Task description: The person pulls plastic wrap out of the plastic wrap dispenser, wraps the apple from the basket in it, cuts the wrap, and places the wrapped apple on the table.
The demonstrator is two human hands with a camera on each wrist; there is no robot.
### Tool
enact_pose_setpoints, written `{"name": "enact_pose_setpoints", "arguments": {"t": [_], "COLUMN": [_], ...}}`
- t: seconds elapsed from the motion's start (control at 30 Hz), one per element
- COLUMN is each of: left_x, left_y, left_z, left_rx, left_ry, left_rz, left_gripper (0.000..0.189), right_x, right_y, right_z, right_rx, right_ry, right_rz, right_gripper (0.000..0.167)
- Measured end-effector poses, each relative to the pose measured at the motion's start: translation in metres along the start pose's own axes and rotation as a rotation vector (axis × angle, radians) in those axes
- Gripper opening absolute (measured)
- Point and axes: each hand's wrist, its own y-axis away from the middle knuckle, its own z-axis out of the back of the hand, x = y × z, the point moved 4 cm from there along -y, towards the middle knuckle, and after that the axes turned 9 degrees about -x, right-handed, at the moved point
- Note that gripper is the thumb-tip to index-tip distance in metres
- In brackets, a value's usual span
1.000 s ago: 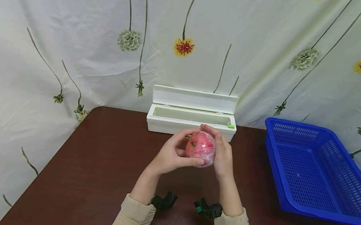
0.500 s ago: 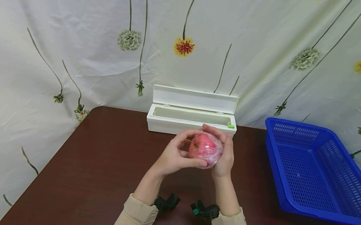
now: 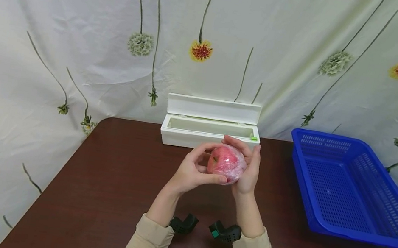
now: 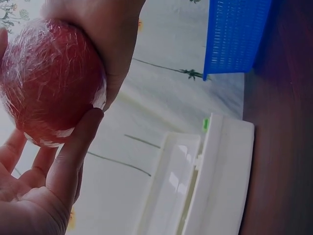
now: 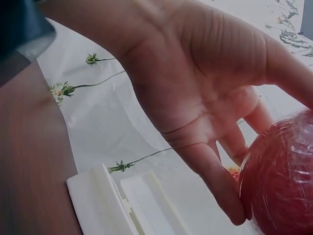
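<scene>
A red apple [image 3: 227,164], covered in crinkled clear plastic wrap, is held up above the brown table between both hands. My left hand [image 3: 193,169] grips it from the left, its thumb along the near lower side. On the other side, my right hand [image 3: 246,167] cups the apple, with fingers bent around its far side. The left wrist view shows the wrapped apple [image 4: 54,81] between the left fingers and the right hand. In the right wrist view, a right fingertip touches the apple [image 5: 283,171]. Part of the far side is hidden by the fingers.
Behind the hands stands a white cling film dispenser box [image 3: 208,141] with its lid raised and a green slider [image 3: 254,138] at its right end. A blue plastic basket [image 3: 347,193] sits at the right. The flowered white cloth [image 3: 122,69] hangs behind the table [image 3: 103,195].
The apple and left hand have shifted slightly right. The right fingers have spread and bent more around the apple, and its wrapped front shows more. Over the last half second little has moved.
</scene>
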Motion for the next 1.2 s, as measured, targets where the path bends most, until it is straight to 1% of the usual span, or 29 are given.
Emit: {"name": "enact_pose_setpoints", "arguments": {"t": [0.1,0.3,0.43,0.57,0.67,0.73,0.8,0.9,1.03,1.13,1.2], "left_x": [-0.003,-0.004,-0.003,-0.002,-0.003,-0.004,-0.005,-0.006,-0.009,-0.010,-0.010], "left_y": [0.000,-0.001,-0.001,-0.001,0.000,0.000,-0.001,-0.002,-0.003,-0.003,-0.003], "left_z": [0.003,0.007,0.007,0.006,0.006,0.007,0.008,0.011,0.015,0.018,0.020], "left_rx": [-0.006,-0.015,-0.024,-0.025,-0.025,-0.037,-0.055,-0.089,-0.126,-0.144,-0.147], "left_ry": [0.006,0.036,0.043,0.054,0.062,0.059,0.052,0.067,0.112,0.135,0.144], "left_rz": [-0.002,0.009,0.019,0.028,0.029,0.035,0.045,0.056,0.034,0.011,0.003], "left_gripper": [0.072,0.075,0.078,0.078,0.079,0.081,0.082,0.085,0.085,0.085,0.086], "right_x": [-0.002,-0.002,-0.002,-0.003,-0.005,-0.006,-0.006,-0.005,-0.003,-0.001,0.000], "right_y": [-0.001,-0.001,0.000,0.001,0.002,0.001,0.001,-0.001,-0.003,-0.003,-0.003], "right_z": [-0.001,-0.003,-0.004,-0.005,-0.005,-0.005,-0.004,-0.001,0.002,0.006,0.008], "right_rx": [0.012,-0.005,-0.025,-0.040,-0.032,-0.025,-0.001,0.045,0.114,0.153,0.187], "right_ry": [-0.011,-0.055,-0.070,-0.083,-0.067,-0.044,0.001,0.087,0.187,0.212,0.208], "right_rz": [-0.007,-0.024,-0.039,-0.035,-0.036,-0.045,-0.056,-0.056,-0.052,-0.065,-0.074], "right_gripper": [0.062,0.063,0.062,0.063,0.064,0.065,0.067,0.069,0.070,0.067,0.061]}}
